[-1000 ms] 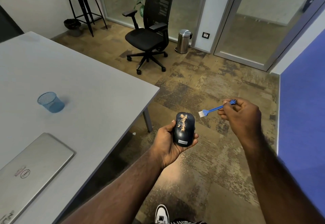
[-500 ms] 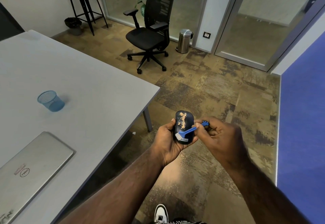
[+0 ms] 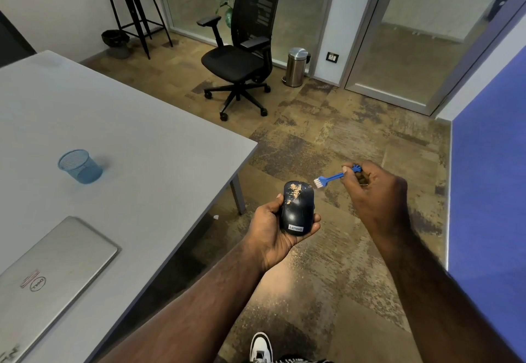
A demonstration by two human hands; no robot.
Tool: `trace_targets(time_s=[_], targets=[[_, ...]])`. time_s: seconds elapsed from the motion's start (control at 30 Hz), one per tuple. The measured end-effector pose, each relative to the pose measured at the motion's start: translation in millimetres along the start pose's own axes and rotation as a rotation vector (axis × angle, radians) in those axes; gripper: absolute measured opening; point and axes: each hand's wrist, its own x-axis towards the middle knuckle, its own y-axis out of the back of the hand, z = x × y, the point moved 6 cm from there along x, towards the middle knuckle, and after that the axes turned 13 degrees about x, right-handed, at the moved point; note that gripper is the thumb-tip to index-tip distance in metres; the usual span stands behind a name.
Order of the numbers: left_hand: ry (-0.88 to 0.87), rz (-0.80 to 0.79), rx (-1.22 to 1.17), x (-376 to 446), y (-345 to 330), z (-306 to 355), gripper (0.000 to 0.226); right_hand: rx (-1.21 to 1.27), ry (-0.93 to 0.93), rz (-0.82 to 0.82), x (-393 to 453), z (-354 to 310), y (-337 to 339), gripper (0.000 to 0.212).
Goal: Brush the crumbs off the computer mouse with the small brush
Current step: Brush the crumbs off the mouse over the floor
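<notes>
While left hand (image 3: 273,229) grips mouse (image 3: 297,209), carpet (image 3: 327,140) beneath.

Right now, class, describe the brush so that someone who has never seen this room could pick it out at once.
Start at the grey table; past its near corner, over the floor, the left hand holds a dark mouse. Just right of the mouse, not touching it, the right hand pinches the brush. It is the only thin blue stick there, with white bristles pointing at the mouse.

Bare forearms, no sleeves, white-and-black sneaker (image 3: 261,347), patterned trouser hem
</notes>
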Motion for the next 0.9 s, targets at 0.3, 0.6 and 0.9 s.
trace_targets(time_s=[0.3, 0.6, 0.9], targets=[[-0.01, -0.007, -0.007, -0.8, 2.1, 3.1, 0.057, 0.278, -0.139, -0.044, -4.7, 3.3, 1.2, 0.014], [0.008, -0.025, -0.004, -3.9, -3.6, 0.5, 0.054, 0.337, -0.291, 0.075, 4.1, 25.6, 5.0, 0.009], [0.013, -0.019, 0.018, -4.3, -1.9, -1.8, 0.055, 0.344, -0.313, 0.052, 7.6, 22.3, -2.4, 0.008]])
